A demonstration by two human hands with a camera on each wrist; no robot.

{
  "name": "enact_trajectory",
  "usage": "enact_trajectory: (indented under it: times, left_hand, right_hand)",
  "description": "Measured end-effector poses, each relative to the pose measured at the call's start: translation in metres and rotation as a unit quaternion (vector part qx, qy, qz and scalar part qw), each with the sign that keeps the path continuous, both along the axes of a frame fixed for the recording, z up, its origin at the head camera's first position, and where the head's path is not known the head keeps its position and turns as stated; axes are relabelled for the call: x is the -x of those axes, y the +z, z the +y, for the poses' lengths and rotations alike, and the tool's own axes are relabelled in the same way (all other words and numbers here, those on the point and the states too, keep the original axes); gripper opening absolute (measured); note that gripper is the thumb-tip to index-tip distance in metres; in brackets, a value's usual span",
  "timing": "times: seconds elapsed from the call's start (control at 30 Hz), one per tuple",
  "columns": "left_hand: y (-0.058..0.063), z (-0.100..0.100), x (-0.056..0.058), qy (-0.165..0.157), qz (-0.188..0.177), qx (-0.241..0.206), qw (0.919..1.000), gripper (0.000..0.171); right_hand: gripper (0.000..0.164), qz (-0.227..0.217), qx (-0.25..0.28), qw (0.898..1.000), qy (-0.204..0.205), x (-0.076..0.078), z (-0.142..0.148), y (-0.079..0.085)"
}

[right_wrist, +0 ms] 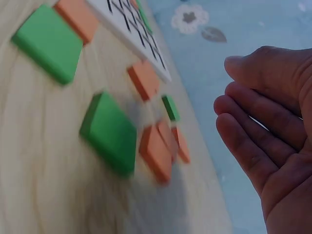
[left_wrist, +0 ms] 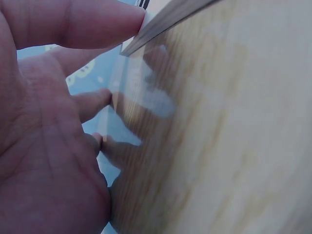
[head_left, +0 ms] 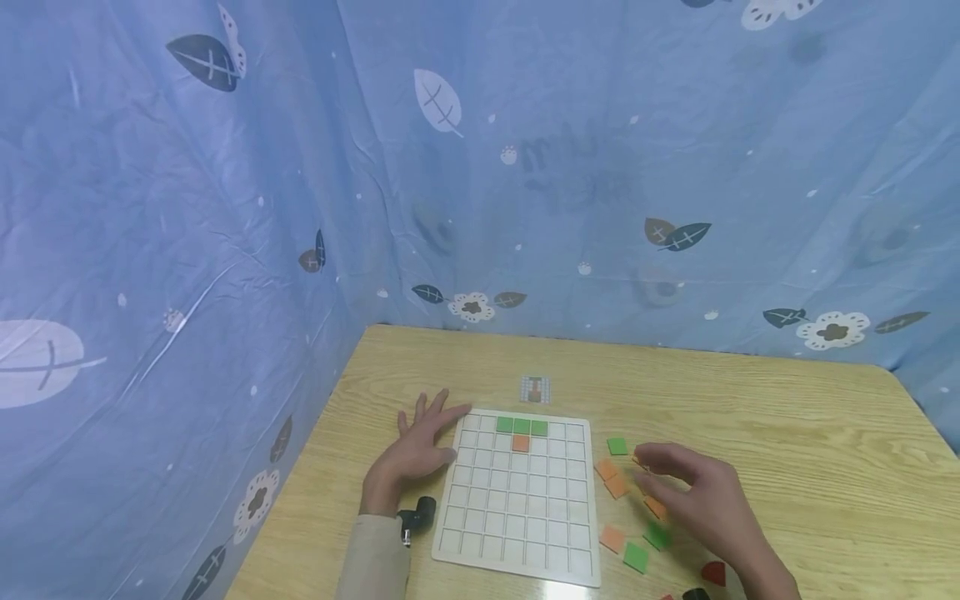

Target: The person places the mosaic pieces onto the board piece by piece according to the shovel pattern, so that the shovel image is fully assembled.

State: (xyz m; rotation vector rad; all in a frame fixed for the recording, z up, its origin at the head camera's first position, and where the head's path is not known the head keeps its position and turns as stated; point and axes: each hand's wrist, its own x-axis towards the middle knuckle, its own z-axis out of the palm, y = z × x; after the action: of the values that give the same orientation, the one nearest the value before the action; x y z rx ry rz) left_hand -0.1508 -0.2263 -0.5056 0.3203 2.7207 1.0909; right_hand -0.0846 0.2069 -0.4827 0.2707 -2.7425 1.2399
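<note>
Wood-grained tabletop (head_left: 712,392) stretches under the right hand (head_left: 701,496), whose fingers (right_wrist: 248,146) lie side by side, loosely bent, with the thumb slightly apart from them. One flat orange square tile (head_left: 637,457) shows at those fingertips in the head view; whether they touch it cannot be told. Near this hand, just off the right edge of the white gridded board (head_left: 517,525), lie more such tiles: two touching orange tiles (head_left: 617,486) with a flat green square tile (head_left: 617,447) beyond them, an orange tile (head_left: 655,506) below the thumb, and, towards the board's near right corner, another orange tile (head_left: 612,538) beside two green tiles (head_left: 636,557). Nearer the wrist lies a red piece (head_left: 714,572), partly hidden. At the board's left edge the left hand (head_left: 416,450) has its fingers spread, the thumb touching that edge and the index finger reaching the far left corner. On the board, three green tiles (head_left: 522,427) sit in a row along the far edge, with an orange tile (head_left: 521,443) directly below the middle one. Past the far edge lies a small printed card (head_left: 536,389), and behind the tabletop hangs a blue leaf-and-flower curtain (head_left: 555,192).
</note>
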Motion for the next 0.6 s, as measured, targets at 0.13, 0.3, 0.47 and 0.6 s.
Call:
enact_trajectory:
  times: [0.13, 0.3, 0.47, 0.6]
  left_hand:
    - [0.0, 0.0, 0.0, 0.003, 0.0, 0.001, 1.0, 0.082]
    - [0.0, 0.001, -0.001, 0.005, -0.003, -0.002, 1.0, 0.082]
    - [0.001, 0.001, -0.002, 0.007, -0.004, -0.008, 0.9999, 0.082]
    - [0.0, 0.001, -0.001, 0.005, -0.002, -0.007, 1.0, 0.082]
  right_hand:
    - [0.033, -0.013, -0.013, 1.0, -0.023, -0.008, 0.013, -0.001]
    - [0.034, -0.029, -0.03, 0.998, -0.036, -0.015, 0.025, -0.006]
    - [0.034, -0.043, -0.012, 0.998, -0.033, -0.016, 0.03, -0.012]
    - [0.034, -0.067, -0.006, 0.997, -0.023, -0.015, 0.031, -0.015]
